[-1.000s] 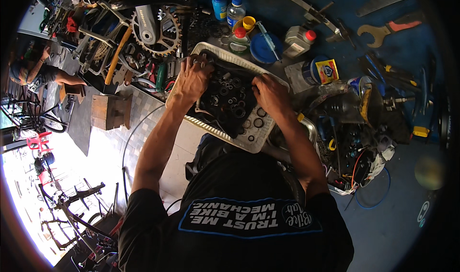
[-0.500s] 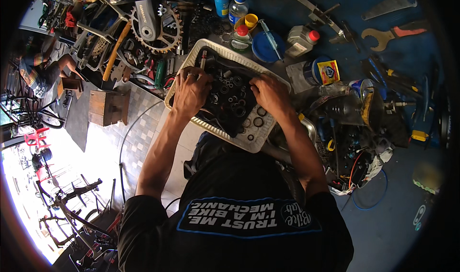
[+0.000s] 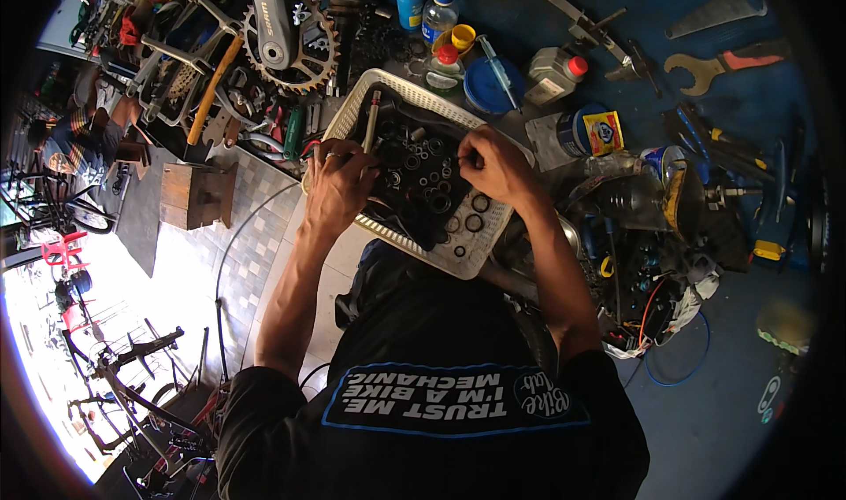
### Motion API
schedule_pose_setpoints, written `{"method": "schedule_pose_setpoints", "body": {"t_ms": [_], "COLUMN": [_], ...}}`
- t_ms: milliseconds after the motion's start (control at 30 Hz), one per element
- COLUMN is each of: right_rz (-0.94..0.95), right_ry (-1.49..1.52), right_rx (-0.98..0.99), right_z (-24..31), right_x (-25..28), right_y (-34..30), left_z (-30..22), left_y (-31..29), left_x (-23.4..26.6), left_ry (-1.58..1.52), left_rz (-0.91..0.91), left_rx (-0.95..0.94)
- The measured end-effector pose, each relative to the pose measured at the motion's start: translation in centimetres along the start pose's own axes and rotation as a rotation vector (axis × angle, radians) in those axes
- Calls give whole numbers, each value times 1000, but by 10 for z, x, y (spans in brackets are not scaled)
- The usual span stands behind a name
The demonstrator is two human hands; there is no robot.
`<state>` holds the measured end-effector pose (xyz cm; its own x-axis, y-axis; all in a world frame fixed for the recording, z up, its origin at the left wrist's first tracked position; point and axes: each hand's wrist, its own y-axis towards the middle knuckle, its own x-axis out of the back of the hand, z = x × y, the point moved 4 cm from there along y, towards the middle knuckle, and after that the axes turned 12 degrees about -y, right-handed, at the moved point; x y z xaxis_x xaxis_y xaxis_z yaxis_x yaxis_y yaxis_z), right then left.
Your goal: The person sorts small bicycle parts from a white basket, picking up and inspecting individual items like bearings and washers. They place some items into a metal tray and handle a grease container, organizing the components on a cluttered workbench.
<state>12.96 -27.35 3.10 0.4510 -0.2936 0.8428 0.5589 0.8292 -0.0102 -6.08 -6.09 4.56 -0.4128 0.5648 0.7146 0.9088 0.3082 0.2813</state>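
A cream plastic basket (image 3: 425, 96) sits in front of me with a black cloth-like liner (image 3: 407, 211) inside it. On the liner lie several small metal rings and bearings (image 3: 432, 183), along with dark rings (image 3: 476, 222) on the basket's bare floor. A slim metal axle (image 3: 373, 123) leans at the basket's left part. My left hand (image 3: 337, 185) is over the left side, its fingers bent; what they pinch is hidden. At the right side, my right hand (image 3: 495, 170) has its fingers curled in above the liner's edge, their tips out of sight.
Beyond the basket stand bottles (image 3: 438, 15), a blue lid (image 3: 491, 86) and a grey jug (image 3: 555, 77). A crankset (image 3: 280, 46) and a wooden-handled hammer (image 3: 214, 95) lie to the left. Loose tools and cables (image 3: 652, 306) fill the right. Another person (image 3: 75, 148) is at far left.
My left hand has moved a little left and toward me, exposing more of the axle. My right hand has lifted slightly. The person at far left has shifted posture.
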Motion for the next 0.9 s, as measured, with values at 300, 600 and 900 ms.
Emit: {"method": "schedule_pose_setpoints", "body": {"t_ms": [300, 600, 900], "right_rz": [-62, -78, -91], "right_ry": [348, 377, 905], "right_rx": [-103, -120, -275], "right_z": [-13, 4, -11], "right_x": [17, 34, 21], "right_y": [-21, -39, -61], "left_z": [-8, -35, -43], "left_y": [-8, -5, 1], "left_x": [-3, -78, -101], "left_ry": [-85, -43, 5], "left_rz": [6, 205, 243], "left_rx": [29, 8, 23]}}
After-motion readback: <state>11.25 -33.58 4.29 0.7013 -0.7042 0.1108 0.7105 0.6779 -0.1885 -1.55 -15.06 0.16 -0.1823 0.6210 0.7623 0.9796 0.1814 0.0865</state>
